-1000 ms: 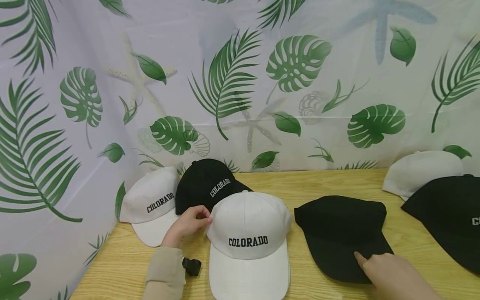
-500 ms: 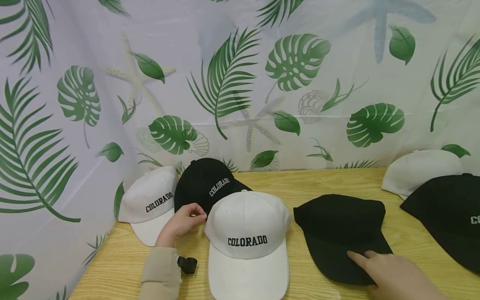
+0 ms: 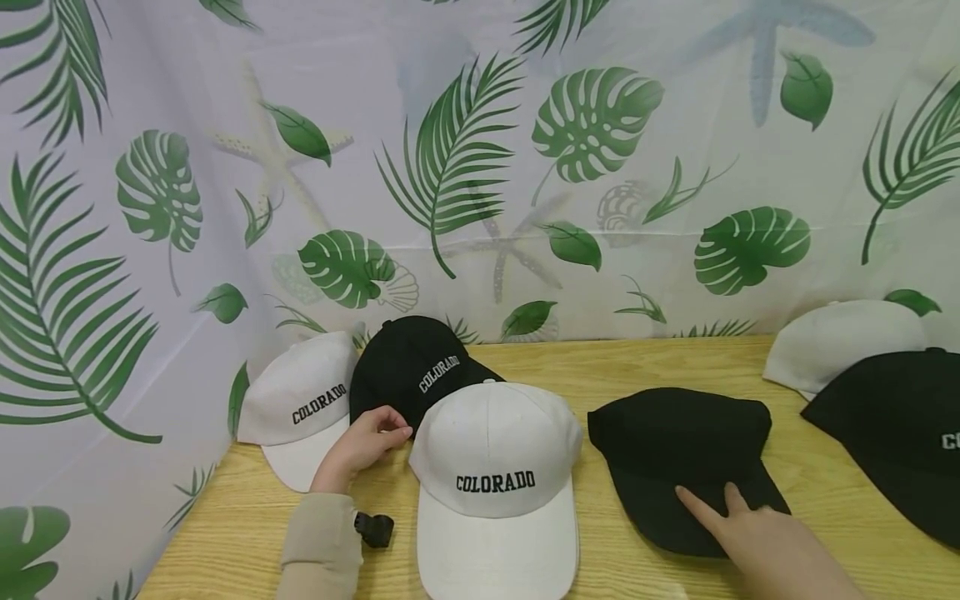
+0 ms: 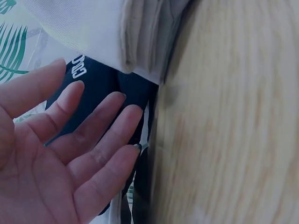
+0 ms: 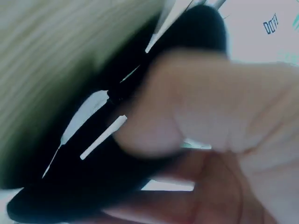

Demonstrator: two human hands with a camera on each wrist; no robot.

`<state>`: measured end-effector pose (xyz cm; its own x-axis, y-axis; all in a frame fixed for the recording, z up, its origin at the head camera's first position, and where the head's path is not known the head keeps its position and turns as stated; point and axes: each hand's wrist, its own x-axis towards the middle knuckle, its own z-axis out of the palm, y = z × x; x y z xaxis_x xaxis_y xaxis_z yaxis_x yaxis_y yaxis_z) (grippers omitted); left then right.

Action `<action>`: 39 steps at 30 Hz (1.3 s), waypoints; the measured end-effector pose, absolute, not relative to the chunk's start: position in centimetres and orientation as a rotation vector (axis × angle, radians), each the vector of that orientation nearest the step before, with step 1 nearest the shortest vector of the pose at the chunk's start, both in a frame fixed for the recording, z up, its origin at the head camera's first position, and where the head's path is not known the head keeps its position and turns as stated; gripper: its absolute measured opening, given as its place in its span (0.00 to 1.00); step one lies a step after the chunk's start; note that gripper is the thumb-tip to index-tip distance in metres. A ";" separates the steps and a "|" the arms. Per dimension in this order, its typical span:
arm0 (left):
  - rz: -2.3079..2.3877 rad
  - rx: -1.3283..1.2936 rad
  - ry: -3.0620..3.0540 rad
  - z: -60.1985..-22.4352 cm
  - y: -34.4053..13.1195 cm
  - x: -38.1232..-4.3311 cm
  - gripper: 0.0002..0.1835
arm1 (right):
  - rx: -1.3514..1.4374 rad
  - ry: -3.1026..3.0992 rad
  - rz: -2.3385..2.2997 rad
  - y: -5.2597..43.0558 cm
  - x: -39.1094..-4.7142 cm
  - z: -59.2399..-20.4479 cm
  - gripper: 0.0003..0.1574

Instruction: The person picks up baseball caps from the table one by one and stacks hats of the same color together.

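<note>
My right hand [image 3: 776,537] holds the brim of a black cap [image 3: 678,433] at its front right. Two fingers are spread over the top of the brim; in the right wrist view the blurred thumb [image 5: 154,112] lies on the opposite side. No lettering shows on this cap, and its crown looks sunken. My left hand [image 3: 363,446] hovers with relaxed fingers beside the left edge of a white COLORADO cap [image 3: 498,450]. Its palm holds nothing in the left wrist view, where a black COLORADO cap [image 4: 93,88] shows behind the fingers.
Another white COLORADO cap [image 3: 300,400] stands at the back left, beside the black COLORADO cap. At the right are a white cap [image 3: 847,337] and a black cap [image 3: 892,425], partly cut off. Behind the wooden table [image 3: 622,362] hangs a leaf-patterned cloth [image 3: 465,308].
My right hand's fingers have slid left and up across the brim and spread apart, and the brim's front edge has shifted slightly away. My left hand has drawn slightly left from the white cap.
</note>
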<state>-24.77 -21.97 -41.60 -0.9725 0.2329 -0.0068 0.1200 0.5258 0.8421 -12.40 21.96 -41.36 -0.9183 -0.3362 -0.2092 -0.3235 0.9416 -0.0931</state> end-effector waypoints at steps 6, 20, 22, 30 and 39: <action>1.417 0.196 2.640 -41.5 -21.5 -24.8 0.07 | -0.578 3.069 0.133 22.1 -11.7 -40.1 0.49; 1.396 0.210 2.635 -41.8 -21.4 -25.0 0.05 | -0.415 3.192 0.145 22.4 -10.4 -37.6 0.62; 1.394 0.225 2.641 -41.9 -21.4 -25.1 0.06 | -0.426 3.124 0.123 22.3 -10.7 -38.0 0.57; 1.443 0.207 2.598 -41.8 -21.3 -24.9 0.08 | -0.523 2.877 0.002 21.9 -12.1 -40.2 0.39; 1.482 0.047 2.637 -41.8 -21.7 -25.2 0.08 | -0.493 2.811 -0.074 21.7 -12.7 -41.0 0.37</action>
